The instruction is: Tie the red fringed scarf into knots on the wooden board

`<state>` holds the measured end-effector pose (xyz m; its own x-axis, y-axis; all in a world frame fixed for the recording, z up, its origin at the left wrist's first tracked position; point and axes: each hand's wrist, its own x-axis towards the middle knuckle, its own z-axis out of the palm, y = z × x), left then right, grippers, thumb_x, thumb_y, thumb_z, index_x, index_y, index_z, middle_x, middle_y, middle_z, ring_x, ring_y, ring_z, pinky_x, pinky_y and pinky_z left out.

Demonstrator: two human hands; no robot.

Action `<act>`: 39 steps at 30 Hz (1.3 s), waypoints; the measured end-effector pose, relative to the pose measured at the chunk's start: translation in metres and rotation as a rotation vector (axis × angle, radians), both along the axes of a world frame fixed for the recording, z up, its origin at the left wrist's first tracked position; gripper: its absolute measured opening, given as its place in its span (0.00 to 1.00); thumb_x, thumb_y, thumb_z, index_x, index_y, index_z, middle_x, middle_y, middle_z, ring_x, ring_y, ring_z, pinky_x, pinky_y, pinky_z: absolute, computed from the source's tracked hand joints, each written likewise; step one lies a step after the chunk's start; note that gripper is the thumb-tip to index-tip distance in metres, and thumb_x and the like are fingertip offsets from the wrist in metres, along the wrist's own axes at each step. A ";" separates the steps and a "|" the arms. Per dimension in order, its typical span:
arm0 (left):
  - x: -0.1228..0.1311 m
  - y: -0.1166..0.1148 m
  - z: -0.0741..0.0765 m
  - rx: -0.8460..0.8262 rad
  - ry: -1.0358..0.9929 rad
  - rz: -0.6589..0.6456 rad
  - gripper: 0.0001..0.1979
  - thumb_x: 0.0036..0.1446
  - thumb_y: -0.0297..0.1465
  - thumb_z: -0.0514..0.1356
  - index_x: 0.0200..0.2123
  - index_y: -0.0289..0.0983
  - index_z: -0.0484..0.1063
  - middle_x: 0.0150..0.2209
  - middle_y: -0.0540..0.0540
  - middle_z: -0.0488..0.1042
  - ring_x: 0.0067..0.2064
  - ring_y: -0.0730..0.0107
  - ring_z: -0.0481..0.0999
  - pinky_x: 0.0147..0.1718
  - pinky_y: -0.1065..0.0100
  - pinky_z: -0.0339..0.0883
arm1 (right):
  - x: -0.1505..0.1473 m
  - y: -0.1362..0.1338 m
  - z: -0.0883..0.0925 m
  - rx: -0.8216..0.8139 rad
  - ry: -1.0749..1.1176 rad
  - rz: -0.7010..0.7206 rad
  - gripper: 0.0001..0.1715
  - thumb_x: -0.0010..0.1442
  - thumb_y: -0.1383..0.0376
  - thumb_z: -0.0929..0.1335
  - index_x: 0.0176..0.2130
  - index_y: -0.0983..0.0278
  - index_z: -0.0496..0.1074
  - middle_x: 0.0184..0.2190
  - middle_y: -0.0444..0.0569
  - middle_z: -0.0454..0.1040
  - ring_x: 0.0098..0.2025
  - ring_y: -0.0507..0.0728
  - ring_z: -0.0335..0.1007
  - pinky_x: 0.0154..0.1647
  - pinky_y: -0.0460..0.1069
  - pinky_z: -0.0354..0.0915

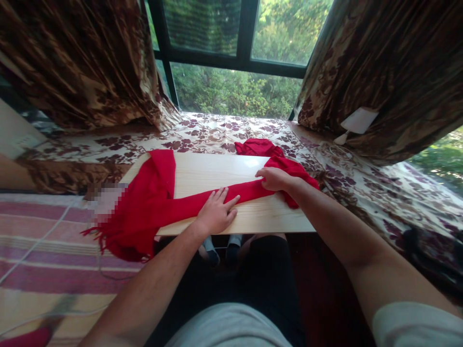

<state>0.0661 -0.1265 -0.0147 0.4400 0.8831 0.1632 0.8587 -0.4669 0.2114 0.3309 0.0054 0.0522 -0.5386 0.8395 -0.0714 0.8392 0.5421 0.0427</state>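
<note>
A long red scarf [184, 206] with a fringed end lies across a pale wooden tabletop [217, 168]. Its middle is a narrow folded strip, while both ends spread wider and hang over the table's edges. My left hand [217, 212] rests flat on the strip, fingers apart, pressing on the cloth. Farther right, my right hand [275, 179] has its fingers curled in on the scarf, near where the strip meets the bunched right end. The fingertips' exact hold on the cloth is partly hidden. More red cloth [257, 147] lies heaped behind the table's far edge.
A window seat with floral cloth [202, 130] runs behind the table, below the window. A white lamp [360, 120] stands on it at right. Patterned curtains [97, 62] hang at both sides. On the left is a striped bed cover [39, 231] with a white cord across it.
</note>
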 end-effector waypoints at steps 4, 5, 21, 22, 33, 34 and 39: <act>0.000 0.000 -0.001 0.008 0.004 0.002 0.28 0.68 0.43 0.49 0.70 0.49 0.57 0.73 0.45 0.50 0.73 0.52 0.47 0.69 0.50 0.44 | 0.005 -0.013 0.012 0.003 -0.077 0.089 0.23 0.53 0.71 0.68 0.49 0.63 0.76 0.47 0.54 0.77 0.45 0.60 0.73 0.42 0.48 0.63; 0.000 0.000 -0.001 0.007 0.001 0.001 0.28 0.68 0.44 0.49 0.70 0.49 0.57 0.73 0.44 0.50 0.73 0.52 0.47 0.69 0.49 0.44 | 0.007 -0.019 0.013 0.003 -0.113 0.137 0.24 0.53 0.71 0.69 0.51 0.63 0.75 0.48 0.55 0.77 0.47 0.60 0.72 0.43 0.49 0.63; 0.000 0.001 -0.004 0.020 -0.035 -0.012 0.29 0.67 0.43 0.49 0.70 0.45 0.59 0.72 0.41 0.52 0.73 0.51 0.47 0.69 0.49 0.44 | 0.030 -0.046 -0.009 0.315 -0.286 0.070 0.26 0.69 0.68 0.58 0.63 0.69 0.66 0.58 0.66 0.69 0.55 0.67 0.63 0.51 0.59 0.54; 0.000 0.001 -0.004 0.019 -0.028 -0.010 0.30 0.67 0.43 0.49 0.70 0.43 0.58 0.72 0.39 0.52 0.73 0.51 0.48 0.69 0.49 0.44 | 0.031 -0.045 -0.009 0.318 -0.278 0.051 0.26 0.69 0.68 0.57 0.62 0.69 0.67 0.57 0.66 0.69 0.54 0.67 0.64 0.51 0.58 0.54; 0.000 0.014 -0.001 -0.104 -0.258 0.042 0.41 0.61 0.46 0.55 0.70 0.27 0.53 0.70 0.31 0.55 0.72 0.50 0.53 0.69 0.51 0.47 | -0.001 -0.028 0.027 0.437 0.067 -0.130 0.26 0.67 0.69 0.60 0.62 0.67 0.68 0.53 0.60 0.75 0.52 0.63 0.68 0.52 0.52 0.58; 0.000 0.020 0.004 -0.129 -0.355 0.077 0.41 0.60 0.47 0.56 0.69 0.27 0.55 0.69 0.31 0.57 0.71 0.50 0.56 0.68 0.52 0.49 | -0.007 -0.027 0.031 0.451 0.106 -0.118 0.26 0.68 0.69 0.59 0.63 0.66 0.67 0.53 0.59 0.75 0.52 0.63 0.68 0.53 0.52 0.58; 0.000 0.070 0.042 -0.217 -1.040 0.299 0.30 0.61 0.48 0.56 0.60 0.36 0.68 0.63 0.36 0.69 0.65 0.54 0.67 0.62 0.55 0.59 | -0.046 -0.025 0.046 0.468 0.268 -0.039 0.25 0.70 0.68 0.58 0.62 0.65 0.68 0.51 0.57 0.76 0.51 0.61 0.69 0.51 0.50 0.59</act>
<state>0.0659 -0.0560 0.0277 -0.0585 0.9856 0.1587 0.2868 -0.1356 0.9483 0.2844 -0.0193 0.0982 -0.4542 0.7682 0.4512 0.8731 0.4846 0.0537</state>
